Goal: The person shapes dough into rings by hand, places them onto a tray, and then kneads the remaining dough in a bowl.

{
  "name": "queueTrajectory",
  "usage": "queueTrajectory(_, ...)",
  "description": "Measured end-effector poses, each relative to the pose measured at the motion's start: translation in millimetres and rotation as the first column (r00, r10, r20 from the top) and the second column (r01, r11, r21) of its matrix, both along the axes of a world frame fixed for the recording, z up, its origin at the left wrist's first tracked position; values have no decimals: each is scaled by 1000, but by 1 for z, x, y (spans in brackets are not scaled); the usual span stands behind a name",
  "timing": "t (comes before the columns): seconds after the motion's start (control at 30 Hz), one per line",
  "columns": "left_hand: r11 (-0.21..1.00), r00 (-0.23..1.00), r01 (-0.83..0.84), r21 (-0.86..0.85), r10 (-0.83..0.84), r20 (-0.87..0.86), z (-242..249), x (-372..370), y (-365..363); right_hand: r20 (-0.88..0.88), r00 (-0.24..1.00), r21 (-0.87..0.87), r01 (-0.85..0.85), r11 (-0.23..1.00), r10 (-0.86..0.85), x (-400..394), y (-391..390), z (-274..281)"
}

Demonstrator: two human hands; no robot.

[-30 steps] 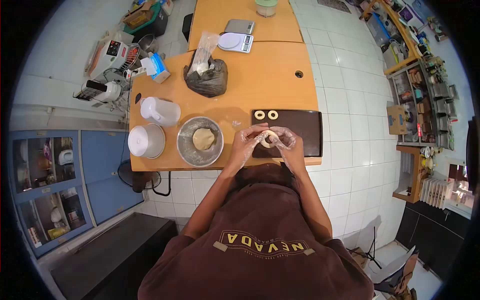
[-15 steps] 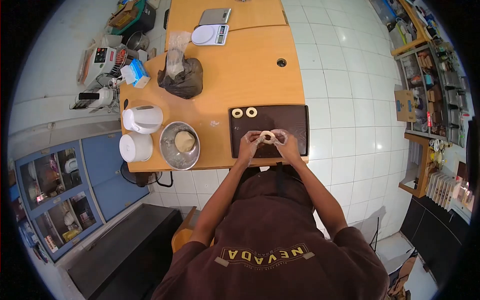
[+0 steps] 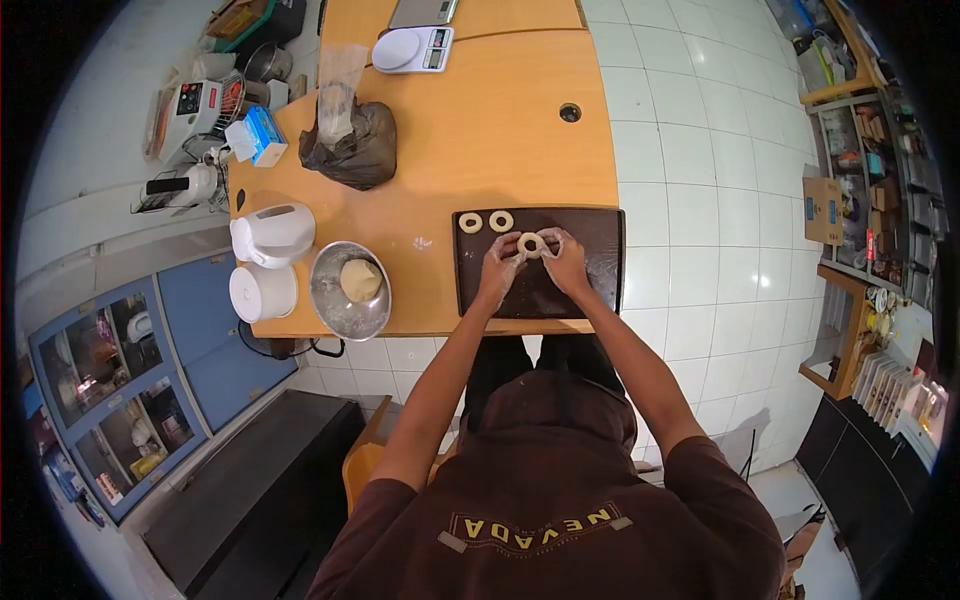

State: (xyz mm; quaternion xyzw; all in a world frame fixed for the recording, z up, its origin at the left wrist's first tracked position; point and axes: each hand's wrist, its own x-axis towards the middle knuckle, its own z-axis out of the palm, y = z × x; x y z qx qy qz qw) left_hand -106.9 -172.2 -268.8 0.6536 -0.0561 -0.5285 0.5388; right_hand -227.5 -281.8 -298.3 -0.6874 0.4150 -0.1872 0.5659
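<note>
A pale dough ring [image 3: 531, 237] is held between both hands above the dark tray [image 3: 590, 290]. My left hand [image 3: 503, 264] pinches its left side, and my right hand [image 3: 563, 258] pinches its right side. Flour or dough coats the fingers of both. Two more dough rings lie at the tray's back left corner, one at the left [image 3: 470, 223] and one beside it [image 3: 501, 221]. Left of the tray, a metal bowl [image 3: 328, 300] holds a round lump of dough [image 3: 361, 280].
White containers [image 3: 275, 235] stand at the table's left edge. Farther back are a dark plastic bag [image 3: 365, 150], a blue tissue box [image 3: 264, 137] and a white scale [image 3: 400, 50]. A little flour marks the wooden table [image 3: 520, 120] between bowl and tray.
Both hands have moved a little away from my body with the dough ring, toward the two rings on the tray. The camera view has shifted slightly.
</note>
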Motion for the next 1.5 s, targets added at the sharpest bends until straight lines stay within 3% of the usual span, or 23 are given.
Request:
queueTrajectory(0.2,1000,1000,-21,-12,21,4,-14,-3,-11,-86,996,-32,-27,999,25,11,-23,-9)
queueTrajectory(0.3,1000,1000,-13,-16,13,11,-22,-3,-12,-106,993,-162,-68,985,51,17,-31,-19)
queueTrajectory(0.47,999,998,39,-24,-38,48,-28,-2,-15,-146,988,-200,-84,976,55,26,-42,-13)
queueTrajectory(0.57,993,956,117,18,-118,268,-28,-7,-16,-148,986,-256,-119,959,82,26,-43,-10)
queueTrajectory(0.8,951,759,285,124,-303,576,-17,-11,-16,-9,1000,-329,-16,944,14,16,-24,-14)
queueTrajectory(0.87,938,681,318,136,-326,655,-26,-10,-13,-57,997,-326,-65,943,49,10,-20,-15)
queueTrajectory(1.07,922,702,342,185,-381,602,-24,-8,-14,-89,992,-349,-117,930,92,6,-13,-16)
queueTrajectory(1.37,881,588,439,179,-432,684,-25,-3,-4,-123,988,-333,-126,934,90,2,-5,-10)
queueTrajectory(1.5,894,690,409,182,-433,579,-12,-3,1,-117,991,-341,-107,934,71,0,2,-5)
